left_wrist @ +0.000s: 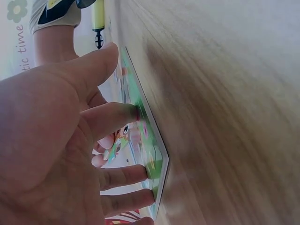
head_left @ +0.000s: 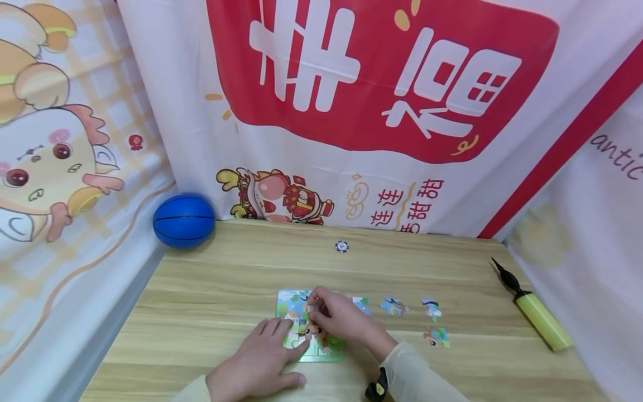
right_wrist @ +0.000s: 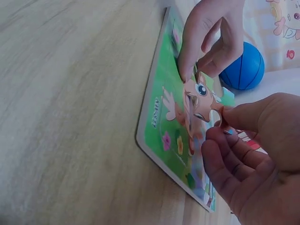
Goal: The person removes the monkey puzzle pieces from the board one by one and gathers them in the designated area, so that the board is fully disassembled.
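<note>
A jigsaw puzzle board with a green border and a cartoon deer picture lies flat on the wooden table. Between thumb and fingers, my right hand pinches a puzzle piece bearing the deer's eyes, tilted over the middle of the board. My left hand rests with extended fingers on the board's left and near parts; its fingertips touch the surface in the left wrist view. Part of the picture is hidden beneath both hands.
Loose puzzle pieces lie right of the board: one piece, a second piece and a deer-eye piece. A yellow-green hand pump lies far right. A blue ball sits back left, a small round chip at the back.
</note>
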Demonstrator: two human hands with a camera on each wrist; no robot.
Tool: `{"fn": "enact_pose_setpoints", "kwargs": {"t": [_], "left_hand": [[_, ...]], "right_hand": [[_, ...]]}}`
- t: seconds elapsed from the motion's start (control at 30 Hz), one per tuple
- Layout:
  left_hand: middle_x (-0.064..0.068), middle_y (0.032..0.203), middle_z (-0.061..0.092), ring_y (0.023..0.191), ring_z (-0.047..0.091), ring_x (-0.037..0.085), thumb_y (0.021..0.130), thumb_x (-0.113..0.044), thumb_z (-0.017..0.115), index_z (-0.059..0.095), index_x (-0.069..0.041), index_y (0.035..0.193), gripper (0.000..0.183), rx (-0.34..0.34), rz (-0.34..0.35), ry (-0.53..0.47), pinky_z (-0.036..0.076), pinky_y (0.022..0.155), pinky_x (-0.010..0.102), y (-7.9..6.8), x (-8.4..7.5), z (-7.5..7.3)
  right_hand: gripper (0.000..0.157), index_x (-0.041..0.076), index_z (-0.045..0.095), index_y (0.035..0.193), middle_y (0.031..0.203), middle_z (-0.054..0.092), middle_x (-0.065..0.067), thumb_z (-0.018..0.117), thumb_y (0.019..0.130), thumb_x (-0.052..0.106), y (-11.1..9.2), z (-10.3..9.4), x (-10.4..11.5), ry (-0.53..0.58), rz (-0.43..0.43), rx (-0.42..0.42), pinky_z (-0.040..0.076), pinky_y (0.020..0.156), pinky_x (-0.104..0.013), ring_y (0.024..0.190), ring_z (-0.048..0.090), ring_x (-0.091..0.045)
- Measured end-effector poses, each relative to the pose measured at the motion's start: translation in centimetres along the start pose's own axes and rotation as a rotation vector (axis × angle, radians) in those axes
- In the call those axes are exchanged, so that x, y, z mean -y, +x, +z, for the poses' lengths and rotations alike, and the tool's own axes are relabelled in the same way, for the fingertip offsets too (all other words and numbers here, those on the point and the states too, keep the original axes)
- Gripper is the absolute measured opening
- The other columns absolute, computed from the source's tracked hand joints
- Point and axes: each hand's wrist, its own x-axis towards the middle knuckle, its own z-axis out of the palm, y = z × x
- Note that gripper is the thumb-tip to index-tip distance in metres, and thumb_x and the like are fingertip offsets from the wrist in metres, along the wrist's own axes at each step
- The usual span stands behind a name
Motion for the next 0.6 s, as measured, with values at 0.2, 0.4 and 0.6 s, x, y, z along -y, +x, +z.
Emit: {"fn": "enact_pose_setpoints", "kwargs": {"t": [0.2,0.4,0.6], "left_hand": [[0.023,0.144,0.045,0.13,0.043,0.04,0.094,-0.07,0.051,0.059,-0.03,0.145,0.065,-0.018,0.019,0.028,0.035,0.106,0.061,0.3,-0.1,0.1],[0.022,0.138,0.049,0.124,0.046,0.038,0.093,-0.071,0.052,0.064,-0.031,0.14,0.063,-0.042,0.036,0.035,0.038,0.103,0.06,0.5,0.0,0.1],[0.023,0.142,0.046,0.126,0.044,0.04,0.093,-0.071,0.052,0.061,-0.03,0.143,0.065,-0.018,0.029,0.007,0.036,0.106,0.061,0.5,0.2,0.2]], "right_hand": [[0.012,0.019,0.062,0.114,0.091,0.064,0.007,0.063,0.103,0.018,-0.6,0.1,-0.5,0.113,-0.024,-0.039,0.055,0.069,-0.027,0.08,0.062,-0.01],[0.019,0.012,0.066,0.118,0.1,0.066,-0.004,0.066,0.1,0.018,-2.5,-1.7,-1.7,0.378,0.074,-0.066,0.055,0.079,-0.033,0.091,0.063,-0.021],[0.025,0.004,0.064,0.121,0.102,0.065,-0.011,0.067,0.099,0.016,-6.7,-4.8,-5.2,0.442,0.167,-0.072,0.057,0.077,-0.033,0.092,0.063,-0.027]]}}
